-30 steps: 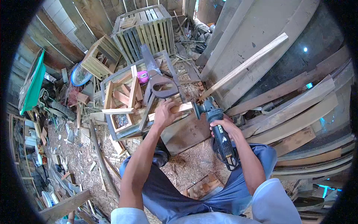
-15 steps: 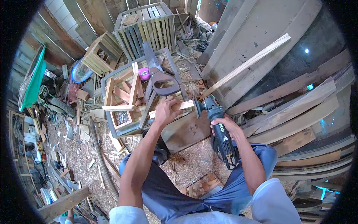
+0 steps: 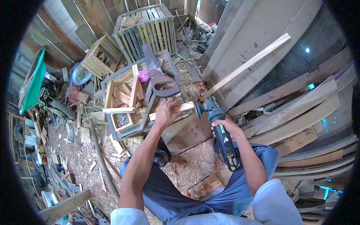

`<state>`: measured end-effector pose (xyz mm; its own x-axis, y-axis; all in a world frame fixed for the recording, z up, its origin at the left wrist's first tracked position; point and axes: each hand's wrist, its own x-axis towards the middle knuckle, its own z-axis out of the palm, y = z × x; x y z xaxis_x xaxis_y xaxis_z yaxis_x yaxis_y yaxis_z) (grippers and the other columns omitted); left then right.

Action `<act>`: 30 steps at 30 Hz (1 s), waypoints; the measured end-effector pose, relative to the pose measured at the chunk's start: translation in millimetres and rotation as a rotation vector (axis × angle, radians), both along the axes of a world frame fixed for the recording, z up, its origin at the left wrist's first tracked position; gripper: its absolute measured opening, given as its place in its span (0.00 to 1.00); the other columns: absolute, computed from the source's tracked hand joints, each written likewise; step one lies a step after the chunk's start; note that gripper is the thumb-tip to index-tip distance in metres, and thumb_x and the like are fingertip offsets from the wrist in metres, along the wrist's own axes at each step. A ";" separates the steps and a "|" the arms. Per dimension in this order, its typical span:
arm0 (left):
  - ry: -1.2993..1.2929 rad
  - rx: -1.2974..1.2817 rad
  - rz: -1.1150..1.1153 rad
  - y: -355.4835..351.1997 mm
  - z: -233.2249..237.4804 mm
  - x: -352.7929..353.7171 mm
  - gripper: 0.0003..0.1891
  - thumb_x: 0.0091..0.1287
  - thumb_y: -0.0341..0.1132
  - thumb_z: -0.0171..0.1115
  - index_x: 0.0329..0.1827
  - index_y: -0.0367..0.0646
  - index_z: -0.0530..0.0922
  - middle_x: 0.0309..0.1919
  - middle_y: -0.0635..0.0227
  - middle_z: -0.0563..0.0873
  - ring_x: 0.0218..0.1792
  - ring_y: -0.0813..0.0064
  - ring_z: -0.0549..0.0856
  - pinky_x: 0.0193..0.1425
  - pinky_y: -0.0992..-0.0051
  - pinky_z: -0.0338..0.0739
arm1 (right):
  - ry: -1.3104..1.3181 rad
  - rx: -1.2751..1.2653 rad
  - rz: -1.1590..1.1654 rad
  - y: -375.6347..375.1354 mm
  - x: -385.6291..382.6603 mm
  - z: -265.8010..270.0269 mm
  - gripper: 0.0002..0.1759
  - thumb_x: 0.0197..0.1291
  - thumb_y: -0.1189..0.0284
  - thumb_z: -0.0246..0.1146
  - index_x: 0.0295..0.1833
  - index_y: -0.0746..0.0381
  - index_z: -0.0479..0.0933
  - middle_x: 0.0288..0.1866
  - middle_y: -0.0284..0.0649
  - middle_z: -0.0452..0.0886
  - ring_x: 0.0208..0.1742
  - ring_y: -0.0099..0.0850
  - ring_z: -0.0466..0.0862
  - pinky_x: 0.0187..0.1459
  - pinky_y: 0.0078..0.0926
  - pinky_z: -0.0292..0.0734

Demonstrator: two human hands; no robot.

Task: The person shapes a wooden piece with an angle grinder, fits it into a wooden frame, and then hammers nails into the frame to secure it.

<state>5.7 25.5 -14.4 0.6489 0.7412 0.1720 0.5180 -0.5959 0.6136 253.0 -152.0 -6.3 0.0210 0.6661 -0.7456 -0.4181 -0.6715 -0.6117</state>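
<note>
My left hand [image 3: 167, 113] is closed on a short pale wood piece [image 3: 183, 107], above the framed bench. In my right hand [image 3: 227, 126] is a dark angle grinder [image 3: 225, 140], gripped round its body. The grinder's disc [image 3: 197, 110] meets or nearly meets the right end of the wood piece; the exact contact is hard to tell. Just beyond my left hand lies a handsaw [image 3: 163, 84] with a brown handle. A pink tape measure [image 3: 144, 76] sits left of the saw, among wood offcuts.
A slatted crate [image 3: 157, 35] stands behind the bench. One long pale strip [image 3: 247, 65] leans at the right, near stacked boards [image 3: 300, 108]. Sawdust and scraps cover the floor [image 3: 88, 150]. At the lower left, part of another person [image 3: 75, 219] shows.
The view has shifted slightly. My hands, the grinder and the wood piece stay in nearly the same position. More of the person at the lower left shows.
</note>
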 end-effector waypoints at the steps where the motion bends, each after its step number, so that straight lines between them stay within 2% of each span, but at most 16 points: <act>1: 0.002 -0.011 -0.001 -0.4 4.5 0.6 0.25 0.47 0.47 0.78 0.46 0.44 0.85 0.40 0.63 0.84 0.46 0.56 0.81 0.54 0.62 0.76 | 0.011 -0.002 0.002 -1.0 -0.7 1.7 0.16 0.54 0.73 0.68 0.46 0.64 0.73 0.33 0.42 0.83 0.28 0.34 0.85 0.31 0.35 0.86; 5: -0.009 -0.054 -0.002 -0.8 -0.7 0.9 0.25 0.47 0.48 0.78 0.46 0.44 0.85 0.41 0.62 0.85 0.47 0.55 0.81 0.55 0.62 0.76 | -0.014 -0.014 -0.003 0.5 -0.8 3.0 0.18 0.53 0.73 0.69 0.47 0.64 0.72 0.32 0.42 0.82 0.27 0.34 0.85 0.31 0.36 0.86; 8: 0.038 -0.042 -0.035 2.2 -1.8 -1.0 0.25 0.48 0.48 0.78 0.47 0.44 0.85 0.43 0.61 0.85 0.48 0.54 0.81 0.55 0.61 0.76 | -0.061 0.041 0.018 -1.0 0.5 -1.3 0.16 0.51 0.67 0.72 0.40 0.65 0.77 0.30 0.40 0.83 0.27 0.32 0.85 0.32 0.32 0.84; 11: -0.029 0.013 -0.042 0.8 -2.1 -1.8 0.21 0.50 0.45 0.77 0.44 0.44 0.86 0.42 0.64 0.83 0.47 0.55 0.80 0.51 0.59 0.76 | -0.096 0.022 -0.004 2.1 -5.5 24.2 0.16 0.50 0.66 0.72 0.39 0.64 0.78 0.30 0.40 0.83 0.27 0.32 0.85 0.31 0.31 0.83; 15: -0.024 0.187 -0.047 -1.1 -5.0 -0.5 0.23 0.52 0.44 0.76 0.49 0.44 0.84 0.46 0.64 0.84 0.49 0.56 0.80 0.54 0.60 0.76 | -0.228 0.077 0.003 4.0 2.0 20.4 0.15 0.50 0.67 0.73 0.37 0.63 0.78 0.28 0.40 0.83 0.26 0.31 0.85 0.28 0.30 0.82; 18: -0.025 0.256 -0.031 -5.9 -2.3 0.3 0.24 0.53 0.41 0.74 0.53 0.46 0.83 0.49 0.63 0.84 0.52 0.57 0.80 0.55 0.61 0.75 | -0.261 0.113 -0.153 3.7 2.1 35.3 0.15 0.50 0.67 0.73 0.36 0.64 0.78 0.26 0.39 0.82 0.23 0.30 0.84 0.26 0.28 0.81; 21: -0.017 0.288 -0.016 -7.1 4.1 1.2 0.21 0.54 0.40 0.74 0.52 0.46 0.83 0.48 0.63 0.84 0.51 0.57 0.80 0.55 0.61 0.75 | -0.266 0.214 -0.284 7.2 10.4 45.9 0.14 0.52 0.66 0.72 0.35 0.63 0.79 0.24 0.39 0.81 0.22 0.29 0.83 0.25 0.29 0.80; 22: -0.032 0.275 0.000 -10.9 11.2 4.1 0.20 0.54 0.38 0.73 0.51 0.46 0.83 0.47 0.66 0.83 0.52 0.60 0.80 0.58 0.64 0.74 | -0.281 0.228 -0.316 10.0 10.5 56.7 0.13 0.52 0.66 0.72 0.35 0.63 0.79 0.24 0.39 0.81 0.21 0.29 0.82 0.25 0.29 0.80; 25: -0.071 0.258 -0.013 -25.7 44.3 16.2 0.21 0.56 0.40 0.73 0.52 0.44 0.83 0.47 0.63 0.84 0.52 0.57 0.80 0.58 0.62 0.75 | -0.308 0.274 -0.438 24.3 11.3 84.7 0.13 0.52 0.67 0.73 0.35 0.64 0.79 0.24 0.39 0.81 0.20 0.29 0.81 0.22 0.29 0.79; 26: -0.157 0.172 -0.086 -31.6 55.1 20.5 0.22 0.59 0.43 0.73 0.54 0.43 0.82 0.51 0.58 0.83 0.55 0.54 0.81 0.60 0.61 0.75 | -0.283 0.322 -0.478 28.2 11.3 88.0 0.13 0.51 0.68 0.73 0.36 0.64 0.78 0.24 0.38 0.81 0.20 0.29 0.81 0.22 0.29 0.78; 29: -0.274 -0.020 -0.287 -58.2 108.1 35.0 0.25 0.60 0.42 0.72 0.58 0.40 0.80 0.55 0.55 0.82 0.58 0.52 0.80 0.60 0.60 0.76 | -0.300 0.390 -0.514 48.4 13.9 107.3 0.15 0.50 0.68 0.73 0.37 0.64 0.77 0.24 0.39 0.80 0.20 0.30 0.82 0.23 0.30 0.79; 30: -0.294 0.004 -0.341 -65.5 122.1 36.6 0.26 0.60 0.42 0.73 0.59 0.41 0.78 0.57 0.55 0.81 0.59 0.52 0.80 0.61 0.60 0.75 | -0.320 0.420 -0.509 56.6 17.9 106.7 0.16 0.50 0.67 0.73 0.37 0.66 0.77 0.24 0.40 0.81 0.21 0.31 0.82 0.24 0.31 0.80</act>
<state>42.4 -40.0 107.7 0.7794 0.4920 0.3879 0.0955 -0.7052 0.7025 270.9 -95.4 100.4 0.5781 0.7438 -0.3354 -0.3736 -0.1241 -0.9193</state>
